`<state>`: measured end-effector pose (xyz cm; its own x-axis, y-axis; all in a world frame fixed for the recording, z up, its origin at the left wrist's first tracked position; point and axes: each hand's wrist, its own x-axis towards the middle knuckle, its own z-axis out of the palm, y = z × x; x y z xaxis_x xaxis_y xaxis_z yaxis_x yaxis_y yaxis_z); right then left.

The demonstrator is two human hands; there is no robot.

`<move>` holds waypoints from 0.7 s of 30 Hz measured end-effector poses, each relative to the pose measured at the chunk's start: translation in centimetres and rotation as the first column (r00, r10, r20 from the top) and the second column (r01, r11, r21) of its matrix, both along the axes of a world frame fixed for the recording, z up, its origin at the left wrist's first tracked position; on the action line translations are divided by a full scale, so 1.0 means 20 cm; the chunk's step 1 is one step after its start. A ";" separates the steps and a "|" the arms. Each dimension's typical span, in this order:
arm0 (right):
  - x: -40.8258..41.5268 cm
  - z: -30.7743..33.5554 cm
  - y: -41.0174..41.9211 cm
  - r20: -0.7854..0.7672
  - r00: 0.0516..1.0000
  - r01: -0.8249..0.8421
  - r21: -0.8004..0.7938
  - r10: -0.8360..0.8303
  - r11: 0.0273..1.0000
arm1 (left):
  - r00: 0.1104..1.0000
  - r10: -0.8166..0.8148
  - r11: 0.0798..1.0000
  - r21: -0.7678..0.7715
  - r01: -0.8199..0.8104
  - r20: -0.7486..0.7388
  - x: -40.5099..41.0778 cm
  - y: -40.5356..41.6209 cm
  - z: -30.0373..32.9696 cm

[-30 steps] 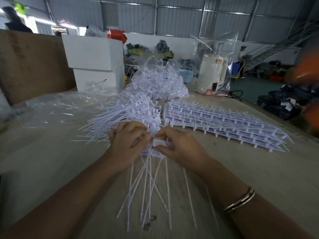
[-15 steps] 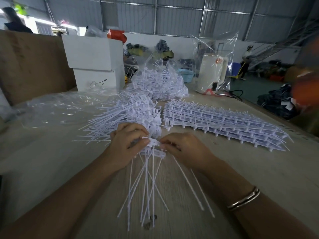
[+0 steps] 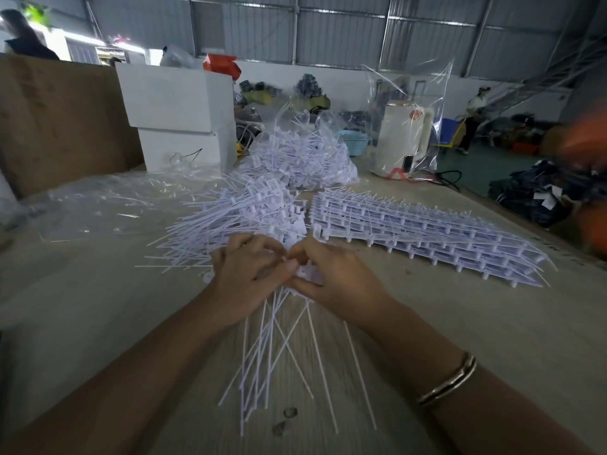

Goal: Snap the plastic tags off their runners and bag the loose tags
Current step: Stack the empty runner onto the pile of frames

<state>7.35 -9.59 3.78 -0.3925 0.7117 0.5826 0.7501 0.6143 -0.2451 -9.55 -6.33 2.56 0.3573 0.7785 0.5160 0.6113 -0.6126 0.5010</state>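
Observation:
My left hand (image 3: 244, 274) and my right hand (image 3: 341, 280) meet at the middle of the table, both pinching the heads of a bunch of white plastic tags (image 3: 269, 349) whose thin tails fan toward me. Just behind my hands lies a heap of loose tags (image 3: 243, 215). A stack of tags still on their runners (image 3: 420, 228) stretches to the right. A clear bag filled with tags (image 3: 305, 159) stands farther back. Flat clear bags (image 3: 108, 205) lie at the left.
Two stacked white boxes (image 3: 180, 116) and a brown cardboard sheet (image 3: 56, 123) stand at the back left. A white kettle in a clear bag (image 3: 404, 139) sits at the back right with a black cord. The table edge (image 3: 538, 238) runs along the right; dark bundles lie beyond.
My right hand has moved closer to my left until the fingers touch over the tag heads. The tails of the bunch have spread wider on the table.

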 end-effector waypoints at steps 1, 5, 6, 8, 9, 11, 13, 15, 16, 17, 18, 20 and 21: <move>0.00 0.00 0.00 -0.010 1.000 -0.005 -0.011 0.005 1.000 | 1.000 -0.025 1.000 -0.011 0.025 -0.003 0.00 0.00 0.00; 0.09 -0.01 0.00 -0.001 0.999 0.034 -0.144 -0.034 0.989 | 0.999 -0.014 1.000 0.015 0.013 0.029 -0.02 0.03 -0.03; 0.11 -0.01 0.00 0.024 0.999 0.052 -0.170 -0.049 0.984 | 1.000 -0.017 1.000 0.003 0.017 0.020 -0.03 0.04 -0.04; 0.12 -0.02 0.01 0.047 0.997 0.071 -0.167 -0.064 0.983 | 0.999 -0.044 0.999 0.018 0.044 0.011 -0.04 0.03 -0.03; 0.12 -0.02 0.01 0.042 0.998 0.061 -0.161 -0.055 0.985 | 0.998 -0.060 0.997 0.041 0.060 0.012 -0.04 0.03 -0.03; 0.11 -0.01 0.01 -0.024 1.000 0.008 -0.198 -0.013 0.980 | 0.996 -0.094 0.991 0.101 0.092 0.014 -0.05 0.03 -0.01; 0.12 -0.01 0.01 -0.122 0.992 -0.023 -0.253 -0.008 0.967 | 0.985 -0.172 0.972 0.165 0.165 0.030 -0.05 0.02 0.02; 0.19 0.00 0.02 -0.163 0.984 0.028 -0.259 -0.072 0.965 | 0.958 -0.258 0.952 0.202 0.230 0.124 -0.08 0.02 0.04; 0.24 0.00 0.02 -0.163 0.980 0.068 -0.272 -0.116 0.960 | 0.946 -0.264 0.956 0.183 0.231 0.187 -0.10 0.03 0.05; 0.27 0.00 0.02 -0.161 0.974 0.109 -0.289 -0.160 0.951 | 0.943 -0.250 0.963 0.161 0.218 0.219 -0.13 0.04 0.05; 0.30 -0.01 0.01 -0.161 0.967 0.143 -0.302 -0.198 0.942 | 0.951 -0.224 0.970 0.145 0.196 0.212 -0.16 0.06 0.04; 0.26 -0.05 0.01 -0.196 0.954 0.164 -0.301 -0.229 0.939 | 0.992 -0.092 0.991 0.106 0.083 0.089 -0.16 0.08 0.01; 0.20 -0.06 0.01 -0.233 0.948 0.143 -0.291 -0.215 0.946 | 1.000 0.010 0.996 0.092 -0.010 -0.001 -0.15 0.09 -0.01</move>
